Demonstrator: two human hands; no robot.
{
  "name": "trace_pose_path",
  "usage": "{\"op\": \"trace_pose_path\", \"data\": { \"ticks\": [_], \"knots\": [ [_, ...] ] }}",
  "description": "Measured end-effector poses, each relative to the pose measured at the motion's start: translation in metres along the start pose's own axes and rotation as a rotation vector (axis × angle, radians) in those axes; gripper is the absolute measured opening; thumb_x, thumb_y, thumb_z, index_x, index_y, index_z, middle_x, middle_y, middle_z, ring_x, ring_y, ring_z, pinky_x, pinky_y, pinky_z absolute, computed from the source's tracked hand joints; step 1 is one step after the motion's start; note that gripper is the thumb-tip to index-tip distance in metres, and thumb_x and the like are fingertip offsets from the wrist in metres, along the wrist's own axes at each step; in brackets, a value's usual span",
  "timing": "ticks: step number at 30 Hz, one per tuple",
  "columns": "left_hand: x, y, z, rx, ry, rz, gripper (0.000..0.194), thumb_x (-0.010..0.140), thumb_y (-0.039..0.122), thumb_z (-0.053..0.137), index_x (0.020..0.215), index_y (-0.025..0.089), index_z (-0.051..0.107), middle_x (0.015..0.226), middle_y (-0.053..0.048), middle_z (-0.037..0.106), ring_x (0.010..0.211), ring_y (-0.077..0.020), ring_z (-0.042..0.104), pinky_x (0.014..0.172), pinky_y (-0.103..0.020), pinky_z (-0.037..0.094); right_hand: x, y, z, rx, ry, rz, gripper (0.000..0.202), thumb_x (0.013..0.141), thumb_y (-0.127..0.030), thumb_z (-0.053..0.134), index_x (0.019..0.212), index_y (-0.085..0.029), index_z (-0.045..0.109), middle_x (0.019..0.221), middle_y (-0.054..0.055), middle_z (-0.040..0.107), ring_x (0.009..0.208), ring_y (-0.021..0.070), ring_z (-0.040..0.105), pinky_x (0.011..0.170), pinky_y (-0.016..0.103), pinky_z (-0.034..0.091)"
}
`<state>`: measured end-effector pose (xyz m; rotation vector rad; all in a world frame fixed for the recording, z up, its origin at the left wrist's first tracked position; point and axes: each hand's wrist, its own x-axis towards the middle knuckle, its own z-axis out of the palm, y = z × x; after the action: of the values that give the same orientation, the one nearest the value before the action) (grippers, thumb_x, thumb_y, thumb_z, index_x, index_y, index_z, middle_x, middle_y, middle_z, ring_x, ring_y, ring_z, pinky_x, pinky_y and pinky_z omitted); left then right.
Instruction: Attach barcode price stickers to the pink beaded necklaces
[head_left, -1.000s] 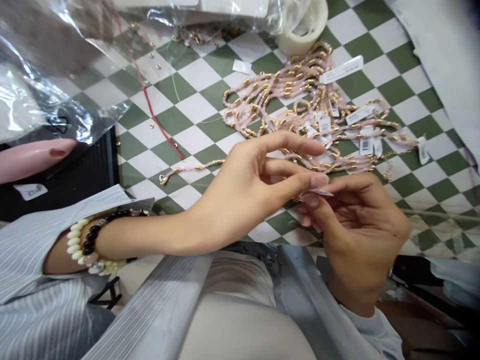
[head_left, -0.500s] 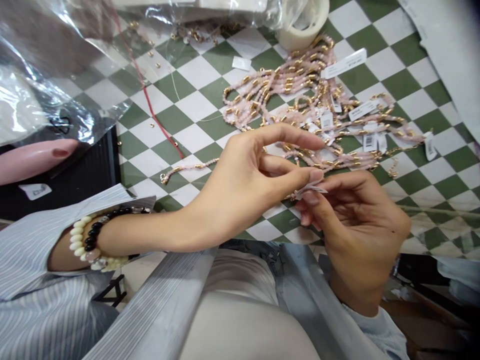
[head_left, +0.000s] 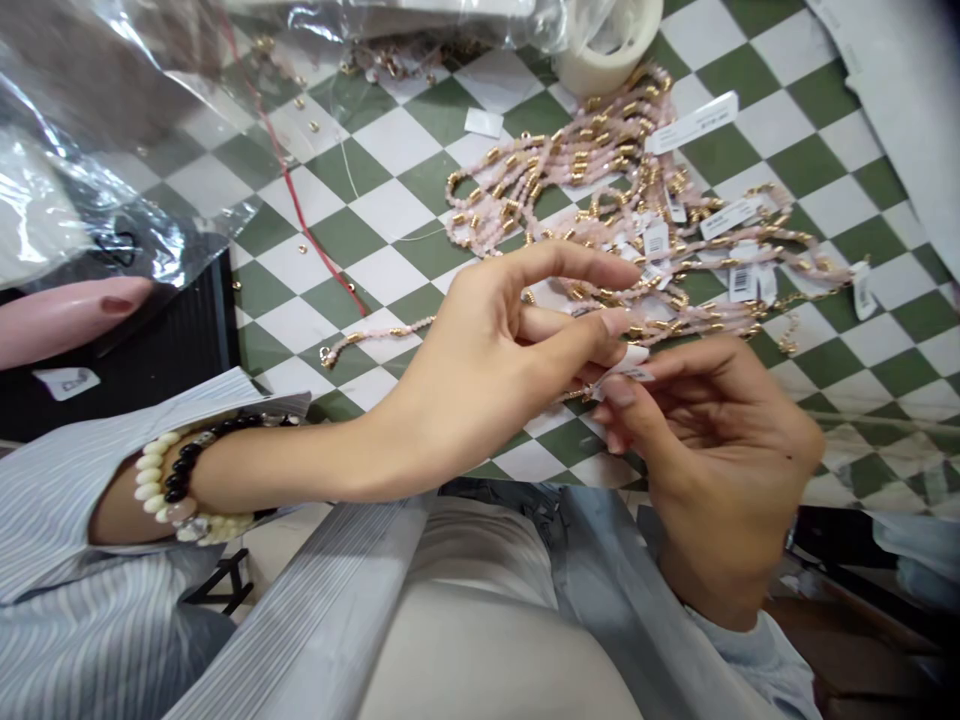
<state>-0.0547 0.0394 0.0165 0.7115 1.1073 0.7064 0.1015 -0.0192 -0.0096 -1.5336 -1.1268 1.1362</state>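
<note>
A small white tag (head_left: 628,371) is between the fingertips of both hands. My right hand (head_left: 709,450) pinches it between thumb and forefinger. My left hand (head_left: 502,350) touches its upper left side with thumb and fingers closed round it. A short bit of gold chain (head_left: 576,396) hangs beside the tag. One strand of pink and gold beads (head_left: 375,334) runs under my left hand, its clasp end lying to the left. Beyond both hands lies a pile of pink and gold bead strands (head_left: 555,165) with several white tags on them.
A roll of tape (head_left: 611,50) stands behind the pile on the checkered cloth (head_left: 390,215). Clear plastic bags (head_left: 161,110) cover the back left. A red cord (head_left: 300,210), loose gold beads and a pink object (head_left: 71,318) on a black tray lie left. White paper (head_left: 885,110) is at right.
My left thumb has shifted slightly up and left on the tag, and more of the tag's white face shows. My right hand has hardly moved.
</note>
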Motion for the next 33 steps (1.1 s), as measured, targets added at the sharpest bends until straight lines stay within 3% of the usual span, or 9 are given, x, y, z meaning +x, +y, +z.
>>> {"op": "trace_pose_path", "data": {
  "ticks": [5, 10, 16, 22, 33],
  "knots": [
    [0.000, 0.001, 0.001, 0.022, 0.020, 0.003, 0.024, 0.082, 0.025, 0.078, 0.106, 0.019, 0.074, 0.069, 0.004, 0.074, 0.073, -0.0265, 0.080, 0.062, -0.030, 0.064, 0.000, -0.002, 0.001, 0.023, 0.014, 0.004, 0.015, 0.087, -0.016, 0.076, 0.085, -0.023, 0.063, 0.068, -0.005, 0.065, 0.051, 0.0073, 0.057, 0.045, 0.019, 0.048],
    [0.000, 0.000, 0.001, 0.003, -0.014, 0.006, 0.032, 0.078, 0.030, 0.084, 0.107, 0.020, 0.073, 0.068, 0.002, 0.076, 0.071, -0.0272, 0.079, 0.055, -0.028, 0.064, 0.000, -0.003, 0.000, 0.052, 0.001, -0.006, 0.013, 0.088, -0.017, 0.075, 0.086, -0.022, 0.063, 0.068, -0.005, 0.067, 0.053, 0.0069, 0.060, 0.045, 0.016, 0.050],
    [0.000, -0.004, 0.003, -0.085, -0.058, -0.024, 0.045, 0.068, 0.026, 0.094, 0.107, 0.018, 0.072, 0.080, -0.003, 0.081, 0.077, -0.0287, 0.080, 0.064, -0.031, 0.067, 0.001, -0.003, -0.005, 0.023, 0.041, -0.103, 0.015, 0.085, -0.011, 0.076, 0.084, -0.019, 0.064, 0.069, -0.006, 0.065, 0.052, 0.0044, 0.060, 0.045, 0.013, 0.051],
    [0.001, -0.009, 0.000, -0.070, -0.106, -0.024, 0.042, 0.073, 0.028, 0.091, 0.110, 0.022, 0.071, 0.091, -0.001, 0.082, 0.083, -0.0265, 0.081, 0.073, -0.032, 0.069, 0.002, -0.002, -0.007, -0.011, 0.073, -0.147, 0.019, 0.082, -0.006, 0.078, 0.086, -0.020, 0.065, 0.069, -0.007, 0.065, 0.054, 0.0040, 0.061, 0.049, 0.012, 0.053],
    [0.001, -0.012, -0.003, -0.058, -0.099, -0.021, 0.042, 0.073, 0.024, 0.091, 0.111, 0.022, 0.073, 0.095, -0.003, 0.082, 0.082, -0.0252, 0.080, 0.067, -0.029, 0.066, 0.003, -0.005, -0.006, -0.023, 0.090, -0.117, 0.018, 0.079, -0.006, 0.080, 0.083, -0.019, 0.067, 0.070, -0.005, 0.067, 0.054, 0.0067, 0.062, 0.048, 0.015, 0.054]
  ]
}}
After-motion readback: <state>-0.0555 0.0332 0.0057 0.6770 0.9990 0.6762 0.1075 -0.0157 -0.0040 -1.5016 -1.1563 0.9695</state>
